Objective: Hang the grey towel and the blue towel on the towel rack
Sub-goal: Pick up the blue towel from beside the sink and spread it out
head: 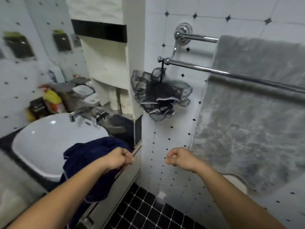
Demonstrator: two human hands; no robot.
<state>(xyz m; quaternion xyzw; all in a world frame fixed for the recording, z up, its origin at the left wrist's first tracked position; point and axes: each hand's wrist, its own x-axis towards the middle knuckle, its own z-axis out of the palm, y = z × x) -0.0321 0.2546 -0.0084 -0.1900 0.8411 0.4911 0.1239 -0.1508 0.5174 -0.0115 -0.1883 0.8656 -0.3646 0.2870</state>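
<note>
- Black little floor tiles [145, 210] sit right below, between both bare forearms.
- Left hand [119, 158] is balled up into a fist, fingers curled in tight with nothing in them as far as I can see. It's just in front of the blue towel, over the right edge of the sink counter.
- Right hand [179, 158] is the same deal, a closed bare fist. It hovers in front of the tiled wall, just left of the grey towel's bottom corner and not touching it.
- Blue towel [85, 156] isn't on the rack. It's bunched up and draped over the front right rim of the white sink [49, 138], with part of it hanging down the cabinet front.
- Grey towel [247, 121] is up on the towel rack [214, 71], slung over the back rail. It hangs down the wall behind the front rail, which is bare.
- A dark mesh shower pouf [160, 95] dangles from the left end of that front rail.
- Further back there's the chrome tap [85, 113], then soap dishes [82, 91] and some blurry bottles in the corner behind the sink.
</note>
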